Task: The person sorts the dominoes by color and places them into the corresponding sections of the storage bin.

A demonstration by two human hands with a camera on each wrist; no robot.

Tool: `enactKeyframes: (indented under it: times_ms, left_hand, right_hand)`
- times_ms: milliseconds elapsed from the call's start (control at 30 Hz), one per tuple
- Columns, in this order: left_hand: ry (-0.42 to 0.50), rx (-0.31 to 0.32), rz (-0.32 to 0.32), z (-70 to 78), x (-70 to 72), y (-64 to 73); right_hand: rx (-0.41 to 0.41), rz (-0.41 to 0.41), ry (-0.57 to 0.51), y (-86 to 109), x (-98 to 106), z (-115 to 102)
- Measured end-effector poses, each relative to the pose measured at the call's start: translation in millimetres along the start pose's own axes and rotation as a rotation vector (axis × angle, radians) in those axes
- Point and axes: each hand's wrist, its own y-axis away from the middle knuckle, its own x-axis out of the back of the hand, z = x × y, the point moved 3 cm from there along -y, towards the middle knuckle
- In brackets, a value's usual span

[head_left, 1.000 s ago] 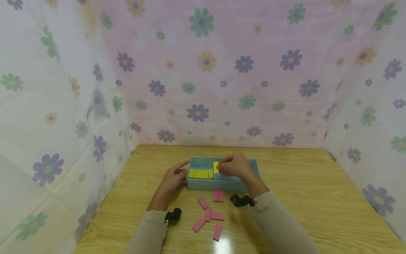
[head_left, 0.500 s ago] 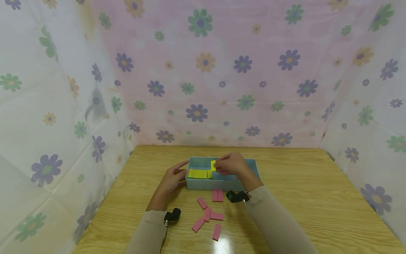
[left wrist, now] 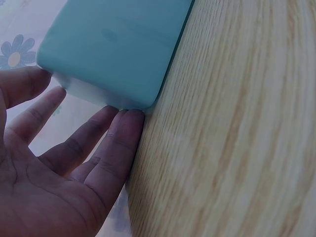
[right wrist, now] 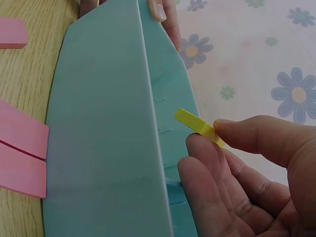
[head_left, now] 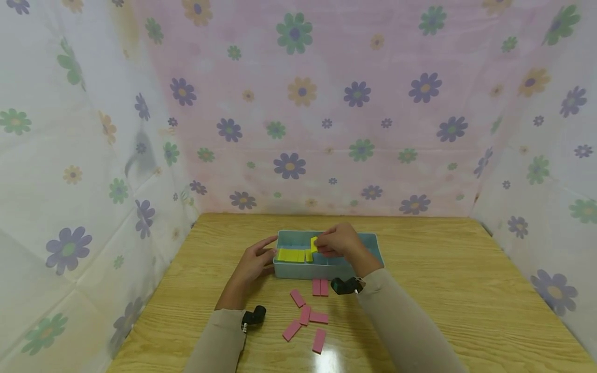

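My right hand (head_left: pixel 342 241) is over a light-blue bin (head_left: pixel 298 270), pinching a yellow domino block (right wrist: pixel 200 127) between thumb and fingers. The block is tilted, with one end free of the fingertips in the right wrist view. Left of it, a row of yellow domino blocks (head_left: pixel 291 255) stands inside the bin along its front wall; the one nearest my right hand leans slightly. My left hand (head_left: pixel 252 265) rests at the bin's left end, its fingers extended and fingertips touching the wall in the left wrist view. The bin's front wall hides the row in the right wrist view.
Several pink domino blocks (head_left: pixel 319 318) lie scattered on the wooden table (head_left: pixel 443 290) in front of the bin. Two pink blocks (head_left: pixel 320 287) lie side by side close to its front wall. Flowered cloth (head_left: pixel 326 129) hangs behind and at both sides.
My right hand has moved slightly left with the yellow domino block, nearer the end of the yellow row. The block has turned in its fingers. My left hand stays at the bin's end.
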Motion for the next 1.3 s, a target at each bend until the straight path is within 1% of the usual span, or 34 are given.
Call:
enactKeyframes:
  times_ms: [267, 567, 900, 1300]
  left_hand:
    - [0.002, -0.006, -0.003, 1.9, -0.7, 1.2]
    - [-0.027, 0.000, 0.010, 0.6, -0.1, 0.8]
    - [-0.034, -0.006, 0.007, 0.6, 0.5, 0.3]
    - [-0.032, -0.001, 0.013, 0.5, 0.1, 0.5]
  right_hand:
    - [0.005, 0.002, -0.017, -0.6, 0.6, 0.2]
    - [0.015, 0.036, 0.015, -0.3, 2.6, 1.6]
    - [0.018, 0.046, 0.030, 0.7, 6.3, -0.2]
    - [0.018, 0.037, 0.044, 1.1, 6.0, -0.3]
